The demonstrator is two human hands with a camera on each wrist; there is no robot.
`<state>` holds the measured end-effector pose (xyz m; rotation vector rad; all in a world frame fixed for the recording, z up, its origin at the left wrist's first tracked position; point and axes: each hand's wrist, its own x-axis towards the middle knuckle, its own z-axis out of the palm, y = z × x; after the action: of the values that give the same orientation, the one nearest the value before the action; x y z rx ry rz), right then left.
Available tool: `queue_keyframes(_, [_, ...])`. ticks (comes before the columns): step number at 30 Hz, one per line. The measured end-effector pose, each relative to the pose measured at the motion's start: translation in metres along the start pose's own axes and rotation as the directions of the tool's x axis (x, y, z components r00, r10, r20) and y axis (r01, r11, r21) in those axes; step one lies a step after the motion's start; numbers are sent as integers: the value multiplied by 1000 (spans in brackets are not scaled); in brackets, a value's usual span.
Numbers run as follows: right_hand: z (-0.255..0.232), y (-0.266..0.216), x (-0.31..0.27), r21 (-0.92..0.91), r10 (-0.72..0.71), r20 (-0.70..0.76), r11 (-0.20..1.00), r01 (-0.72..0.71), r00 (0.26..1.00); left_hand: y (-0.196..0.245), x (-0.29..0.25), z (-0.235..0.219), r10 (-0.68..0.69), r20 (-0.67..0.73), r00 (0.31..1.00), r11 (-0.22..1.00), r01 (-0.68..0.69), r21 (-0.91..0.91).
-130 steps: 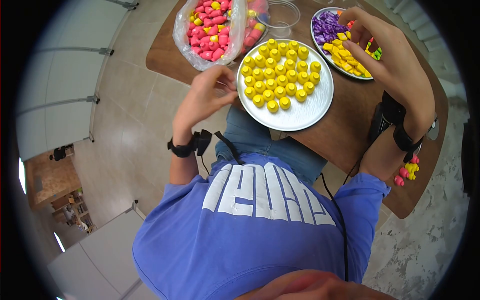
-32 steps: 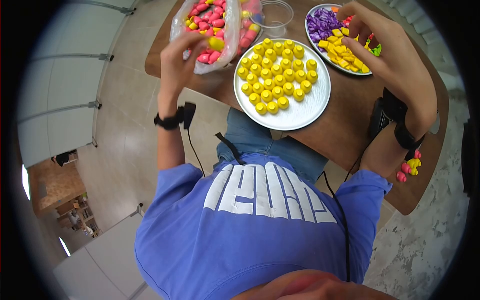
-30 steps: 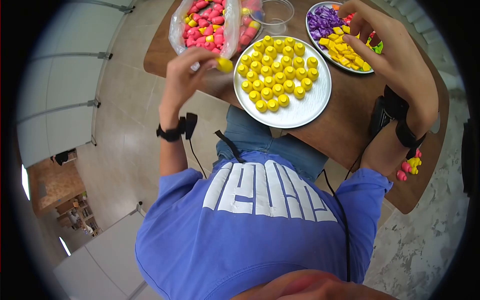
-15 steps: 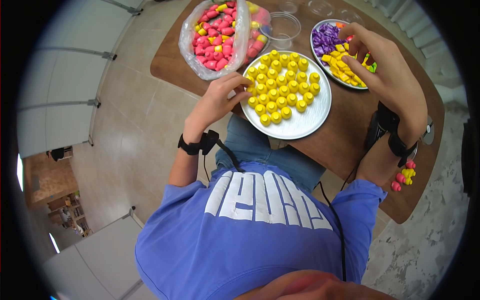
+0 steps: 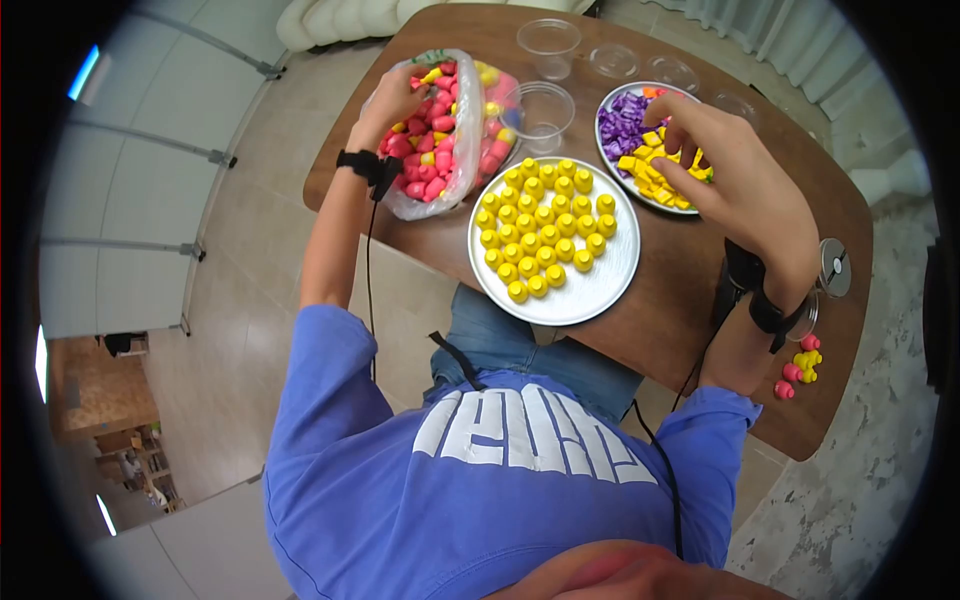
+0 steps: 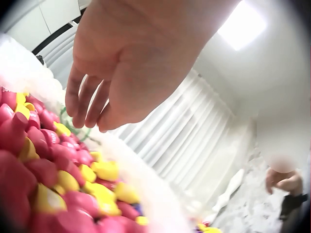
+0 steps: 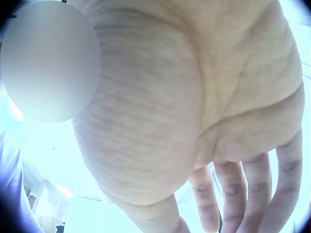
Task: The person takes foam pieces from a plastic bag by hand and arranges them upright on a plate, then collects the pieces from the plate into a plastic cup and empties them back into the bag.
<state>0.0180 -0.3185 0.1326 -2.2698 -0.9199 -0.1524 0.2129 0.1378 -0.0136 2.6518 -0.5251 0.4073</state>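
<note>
In the head view, the left hand (image 5: 392, 102) reaches into the top of a clear plastic bag (image 5: 468, 120) of pink and yellow bottle-shaped pieces (image 5: 436, 160), fingertips near a yellow one. The left wrist view shows the fingers of this hand (image 6: 131, 63) hanging loosely above the pieces (image 6: 73, 179), with none visible between them. Upright yellow pieces (image 5: 549, 235) stand close together on a round white plate (image 5: 590, 300). The right hand (image 5: 745, 180) hovers over a second plate, fingers loosely bent and holding nothing; its palm (image 7: 194, 97) fills the right wrist view.
Purple (image 5: 622, 125) and yellow (image 5: 650, 178) pieces lie on the second plate (image 5: 606, 160). Clear plastic cups (image 5: 549, 38) stand at the back of the brown table (image 5: 660, 270). Several loose pink and yellow pieces (image 5: 793, 372) lie near its right edge.
The left hand has left the round plate's left rim and moved up into the bag. The head view has tilted, showing more of the table's far side. The right hand keeps its pose.
</note>
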Motion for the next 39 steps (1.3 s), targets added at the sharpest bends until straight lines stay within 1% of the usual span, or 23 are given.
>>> queue_keyframes(2, [-1, 1, -2, -28, 2, -18, 1000, -2, 1000, -4, 20, 11, -60, 69, 996, 986, 48, 158])
queue_keyframes(3, [-1, 2, -3, -42, 0, -24, 999, -1, 1000, -7, 27, 16, -47, 69, 997, 988, 36, 153])
queue_keyframes(5, [-5, 2, -3, -42, 42, -7, 998, -42, 999, -3, 30, 22, -74, 114, 991, 980, 51, 193])
queue_keyframes(6, [-4, 4, -3, -46, 36, -10, 998, -37, 999, -9, 32, 28, -40, 78, 996, 983, 26, 180])
queue_keyframes(10, [-1, 10, -2, -63, 0, -34, 998, -2, 999, -8, 26, 24, -65, 50, 997, 976, 53, 213])
queue_keyframes(11, [-2, 10, -2, -55, 2, -28, 998, -3, 1000, -7, 23, 18, -164, -18, 986, 983, 165, 85])
queue_keyframes(12, [-3, 9, -2, -55, -20, -26, 998, 19, 999, -7, 17, 13, -272, -68, 960, 962, 269, -48])
queue_keyframes(13, [-3, 8, -3, -51, -38, -23, 998, 36, 999, -2, 7, 7, -282, -51, 958, 959, 280, -43])
queue_keyframes(14, [-3, 8, -3, -34, -28, -13, 999, 27, 1000, 9, -8, -2, -251, -109, 962, 947, 221, -234])
queue_keyframes(15, [-1, 8, -2, -47, -41, -10, 998, 40, 999, 20, -26, -11, -239, -172, 956, 898, 150, -415])
queue_keyframes(17, [1, 9, 0, -76, -69, 0, 995, 69, 998, 62, -63, -27, -291, -134, 947, 867, 202, -454])
queue_keyframes(19, [2, 7, 4, -71, -72, 14, 995, 73, 997, 97, -102, -41, -185, 18, 983, 845, 168, -508])
queue_keyframes(20, [0, 3, 9, -123, -82, 46, 989, 87, 996, 118, -121, -45, -166, 33, 986, 816, 156, -557])
queue_keyframes(21, [-1, -1, 13, -179, -94, 76, 978, 106, 993, 126, -137, -45, -146, 84, 986, 808, 168, -565])
queue_keyframes(23, [3, -6, 16, -151, -83, 81, 984, 95, 993, 140, -165, -42, -140, 140, 980, 812, 194, -551])
queue_keyframes(25, [7, -7, 19, -140, -131, 69, 980, 140, 989, 158, -184, -40, -244, 270, 931, 764, 356, -537])
queue_keyframes(26, [8, -8, 20, -140, -131, 73, 980, 141, 989, 161, -191, -32, -230, 227, 946, 722, 322, -613])
queue_keyframes(29, [12, -11, 22, -134, -129, 69, 982, 137, 989, 162, -202, -19, -255, 225, 940, 719, 340, -606])
queue_keyframes(32, [13, -17, 22, -117, -154, 62, 980, 160, 986, 165, -207, -19, -260, 257, 931, 755, 362, -547])
queue_keyframes(34, [14, -28, 19, -221, -105, 24, 969, 108, 994, 168, -208, -21, -264, 278, 923, 766, 376, -521])
queue_keyframes(36, [14, -19, 21, -219, -113, 39, 969, 119, 993, 171, -206, -23, -225, 280, 933, 834, 333, -441])
queue_keyframes(38, [15, -20, 21, -220, -116, 54, 967, 125, 992, 176, -205, -21, -210, 270, 940, 845, 314, -433])
queue_keyframes(39, [15, -25, 20, -221, -83, 47, 971, 91, 995, 179, -204, -20, -194, 260, 946, 855, 293, -428])
